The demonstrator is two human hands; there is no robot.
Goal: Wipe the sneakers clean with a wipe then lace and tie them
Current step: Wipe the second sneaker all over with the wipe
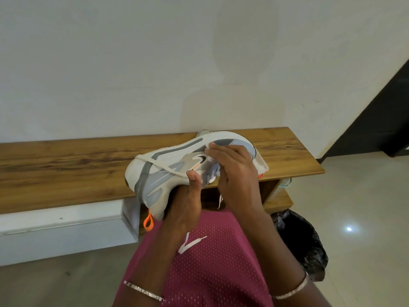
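The left hand (188, 204) is gripping the sneaker (159, 169) while the right hand (234, 171) is wiping its side, apparently clutching a wipe (209, 160). Next, turning it over.

Looks like a home entryway. Behind the gripped sneaker (168, 160), a low wood-topped bench (66, 165) runs along a plain white wall (132, 63), with an open shelf (281, 200) under it just right of the grip. Below and right of the grip are glossy floor tiles (354, 196) and a black-lined bin (305, 240), with a dark door frame (380, 120) up right.
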